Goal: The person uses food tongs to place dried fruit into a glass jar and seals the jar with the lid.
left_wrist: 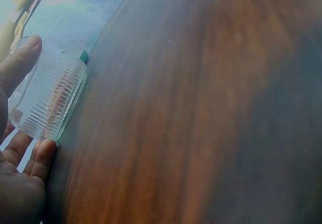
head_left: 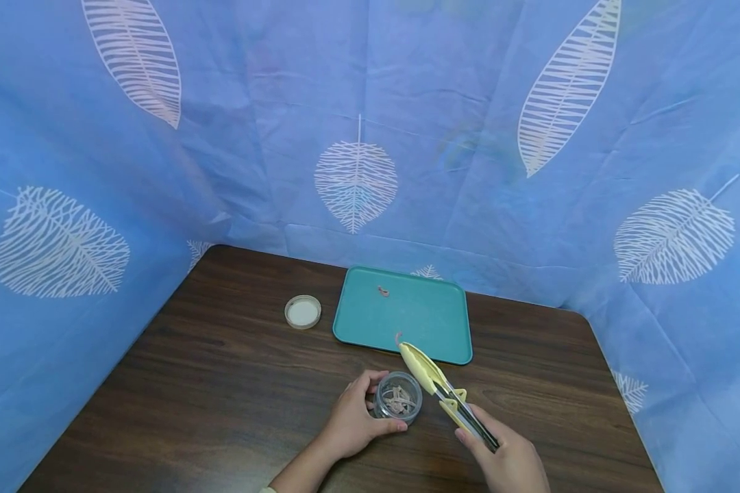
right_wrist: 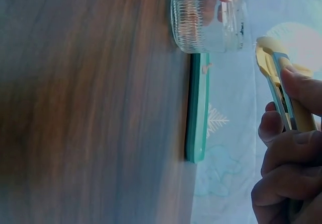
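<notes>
My left hand [head_left: 359, 419] grips a clear jar [head_left: 399, 398] on the table, thumb on the near side and fingers on the far side. Pale pinkish strips lie inside the jar, and its ribbed wall [left_wrist: 55, 103] shows in the left wrist view. My right hand [head_left: 507, 457] holds yellow-tipped tongs [head_left: 428, 373], their tips pointing past the jar toward the tray. At the tips is a small pink strip [head_left: 398, 338]; whether the tongs pinch it or it lies on the tray, I cannot tell. Farther back on the teal tray [head_left: 432, 318] rests another pink piece [head_left: 383, 291].
A round lid [head_left: 303, 312] with a white middle lies left of the tray on the dark wooden table [head_left: 234, 356]. A blue leaf-patterned cloth [head_left: 271, 137] hangs behind the table and along both sides.
</notes>
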Action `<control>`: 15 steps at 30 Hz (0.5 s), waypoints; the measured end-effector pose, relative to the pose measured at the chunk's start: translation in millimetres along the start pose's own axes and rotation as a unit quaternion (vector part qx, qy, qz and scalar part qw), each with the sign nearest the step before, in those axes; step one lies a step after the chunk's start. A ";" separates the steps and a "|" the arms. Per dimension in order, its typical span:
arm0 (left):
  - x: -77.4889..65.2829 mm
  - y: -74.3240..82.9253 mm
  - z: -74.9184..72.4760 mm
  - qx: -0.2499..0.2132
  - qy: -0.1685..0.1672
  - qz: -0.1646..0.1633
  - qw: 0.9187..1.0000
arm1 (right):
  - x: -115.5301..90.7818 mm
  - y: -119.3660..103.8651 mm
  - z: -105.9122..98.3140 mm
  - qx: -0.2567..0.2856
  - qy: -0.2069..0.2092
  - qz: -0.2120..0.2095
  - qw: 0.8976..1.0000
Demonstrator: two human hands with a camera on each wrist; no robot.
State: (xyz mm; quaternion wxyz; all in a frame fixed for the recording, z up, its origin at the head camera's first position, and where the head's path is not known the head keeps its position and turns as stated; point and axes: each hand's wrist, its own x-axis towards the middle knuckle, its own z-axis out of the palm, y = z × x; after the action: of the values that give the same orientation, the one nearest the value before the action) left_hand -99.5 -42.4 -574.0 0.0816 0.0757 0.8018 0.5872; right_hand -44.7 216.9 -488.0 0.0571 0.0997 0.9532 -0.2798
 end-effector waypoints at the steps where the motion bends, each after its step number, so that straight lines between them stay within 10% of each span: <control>1: 0.0 0.1 0.0 0.000 -0.001 0.000 1.000 | -1.7 0.9 -0.4 -0.003 0.001 0.001 1.000; 15: -0.8 2.3 -0.2 0.000 -0.006 -0.008 1.000 | -20.5 22.8 -4.8 -0.002 -0.025 0.008 1.000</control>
State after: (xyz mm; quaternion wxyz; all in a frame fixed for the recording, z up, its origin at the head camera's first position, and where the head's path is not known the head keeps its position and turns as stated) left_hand -98.8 -42.0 -571.7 0.0914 0.0730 0.8019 0.5859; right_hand -19.9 235.1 -492.5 0.0836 0.0996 0.9513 -0.2796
